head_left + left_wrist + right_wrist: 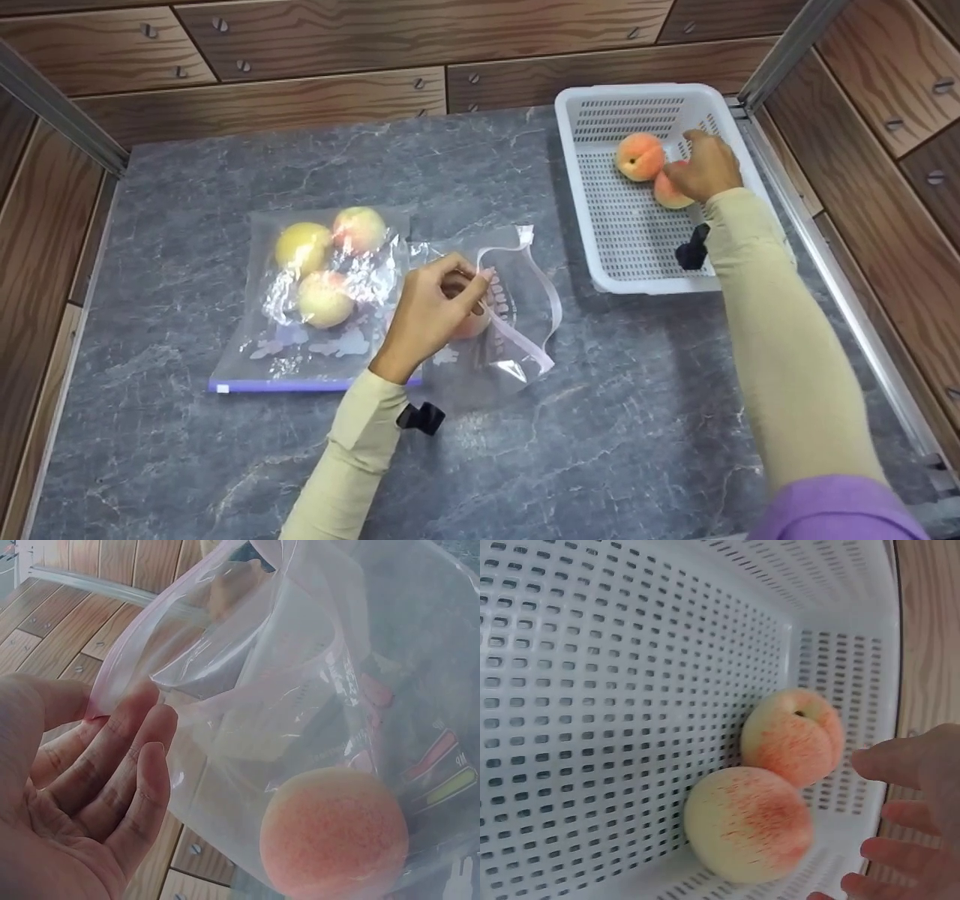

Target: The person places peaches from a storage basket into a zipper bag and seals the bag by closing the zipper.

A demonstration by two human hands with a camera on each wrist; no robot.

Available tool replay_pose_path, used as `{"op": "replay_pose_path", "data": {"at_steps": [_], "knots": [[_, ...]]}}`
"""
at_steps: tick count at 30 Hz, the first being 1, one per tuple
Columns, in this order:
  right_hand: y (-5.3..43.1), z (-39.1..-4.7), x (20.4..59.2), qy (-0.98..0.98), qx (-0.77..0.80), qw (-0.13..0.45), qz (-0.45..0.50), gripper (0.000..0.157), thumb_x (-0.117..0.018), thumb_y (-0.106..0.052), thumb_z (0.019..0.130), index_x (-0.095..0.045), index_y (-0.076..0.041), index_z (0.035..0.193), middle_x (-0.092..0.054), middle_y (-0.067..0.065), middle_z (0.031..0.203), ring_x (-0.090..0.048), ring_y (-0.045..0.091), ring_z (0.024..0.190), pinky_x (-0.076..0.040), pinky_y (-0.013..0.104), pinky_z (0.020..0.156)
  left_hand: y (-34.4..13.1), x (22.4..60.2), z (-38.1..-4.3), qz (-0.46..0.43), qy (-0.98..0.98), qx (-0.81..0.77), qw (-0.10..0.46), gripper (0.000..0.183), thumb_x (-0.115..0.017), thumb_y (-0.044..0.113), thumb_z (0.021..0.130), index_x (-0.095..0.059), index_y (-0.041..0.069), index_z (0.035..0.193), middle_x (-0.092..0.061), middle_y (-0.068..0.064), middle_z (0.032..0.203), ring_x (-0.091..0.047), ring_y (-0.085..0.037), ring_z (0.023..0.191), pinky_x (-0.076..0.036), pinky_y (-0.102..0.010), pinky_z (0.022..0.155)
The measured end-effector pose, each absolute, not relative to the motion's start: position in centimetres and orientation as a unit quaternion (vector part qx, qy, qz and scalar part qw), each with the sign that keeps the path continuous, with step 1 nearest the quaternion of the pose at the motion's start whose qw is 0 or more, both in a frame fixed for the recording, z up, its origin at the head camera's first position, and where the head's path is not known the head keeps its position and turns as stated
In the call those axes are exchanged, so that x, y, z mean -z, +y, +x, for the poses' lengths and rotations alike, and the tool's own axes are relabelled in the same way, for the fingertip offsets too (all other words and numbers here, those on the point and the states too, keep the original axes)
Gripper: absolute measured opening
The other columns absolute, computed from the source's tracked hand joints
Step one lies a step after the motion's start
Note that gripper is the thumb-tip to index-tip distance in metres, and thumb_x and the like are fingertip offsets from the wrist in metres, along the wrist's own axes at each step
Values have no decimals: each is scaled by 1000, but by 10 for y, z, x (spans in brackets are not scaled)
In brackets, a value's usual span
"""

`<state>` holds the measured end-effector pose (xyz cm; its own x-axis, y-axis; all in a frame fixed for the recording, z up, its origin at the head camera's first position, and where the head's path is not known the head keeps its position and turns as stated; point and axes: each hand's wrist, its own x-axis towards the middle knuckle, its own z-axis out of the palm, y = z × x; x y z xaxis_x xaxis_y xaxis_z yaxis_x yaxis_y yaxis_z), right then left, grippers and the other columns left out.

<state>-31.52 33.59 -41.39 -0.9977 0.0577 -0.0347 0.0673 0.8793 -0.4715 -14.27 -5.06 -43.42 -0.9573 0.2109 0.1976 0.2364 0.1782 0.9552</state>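
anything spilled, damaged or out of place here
Nothing stands out. Two peaches sit in the white perforated basket, three fruits lie in the purple-zip bag. The pink-edged zip bag gapes around one peach, but the left hand pinches its edge. No spill or damage shows.

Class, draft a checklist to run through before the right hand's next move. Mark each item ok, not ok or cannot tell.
1. Peaches available in the basket: ok, two lie there.
2. Peach in the right hand: not ok, it holds nothing.
3. Left hand pinching the pink-edged bag: ok.
4. That bag's mouth open: ok.
5. Purple zip fully closed: cannot tell, the left sleeve covers part.
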Motion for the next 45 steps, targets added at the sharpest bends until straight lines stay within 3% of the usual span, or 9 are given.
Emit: {"op": "replay_pose_path", "data": {"at_steps": [4,8,15,20,31,35,39,42,45], "knots": [[347,-313,423,965,244,88,31,78,-58,-14,91,-20,15,152,-29,41,152,-28,56,141,-23,62,118,-51,433,-142,-145,-764,629,5,12,-70,10,97,-67,3,87,-73,-10,77,-70,-36,64,-59,-29,59],[351,-311,429,963,243,112,29,85,-58,-14,88,-12,10,156,-26,42,152,-25,58,141,-22,64,117,-52,434,-143,-145,-762,631,2,12,-69,10,97,-67,3,87,-73,-11,76,-70,-35,64,-59,-30,58],[353,-310,435,966,222,120,52,81,-66,-20,89,-27,9,153,-32,39,150,-17,57,141,-24,67,114,-55,435,-143,-149,-762,630,2,15,-69,15,98,-67,4,89,-73,-12,77,-70,-29,63,-58,-29,58],[351,-309,435,966,228,117,44,74,-73,-21,86,-40,15,141,-41,39,134,-28,52,127,-33,62,106,-57,434,-142,-153,-762,629,3,16,-68,17,99,-67,3,90,-73,-15,77,-70,-26,63,-56,-27,56],[349,-304,440,950,276,134,64,62,-80,-18,82,-32,2,116,-45,27,110,-44,42,98,-41,52,84,-58,433,-139,-153,-764,627,10,15,-68,16,99,-66,4,90,-73,-2,73,-70,-29,62,-56,-28,55],[351,-300,437,946,286,137,67,67,-78,-19,85,-34,9,127,-46,30,116,-45,43,102,-43,52,86,-57,434,-138,-154,-762,629,9,14,-67,13,99,-66,3,90,-73,-9,75,-70,-24,62,-58,-29,57],[350,-300,427,935,314,138,91,82,-75,-28,88,-33,9,148,-45,35,137,-46,40,113,-47,47,90,-57,435,-139,-153,-758,633,10,13,-67,12,98,-67,1,91,-73,-15,76,-70,-31,63,-58,-30,56],[349,-298,418,920,351,134,110,87,-74,-35,89,-32,8,152,-44,31,143,-51,31,110,-54,34,82,-57,434,-139,-151,-757,636,9,13,-68,12,98,-67,0,91,-73,-15,77,-70,-37,64,-58,-29,55],[348,-294,409,907,388,117,114,87,-76,-38,89,-34,6,151,-48,25,133,-57,18,95,-56,23,65,-58,434,-140,-149,-760,632,9,13,-68,13,98,-67,1,91,-73,-14,77,-70,-36,65,-58,-29,55]]}}
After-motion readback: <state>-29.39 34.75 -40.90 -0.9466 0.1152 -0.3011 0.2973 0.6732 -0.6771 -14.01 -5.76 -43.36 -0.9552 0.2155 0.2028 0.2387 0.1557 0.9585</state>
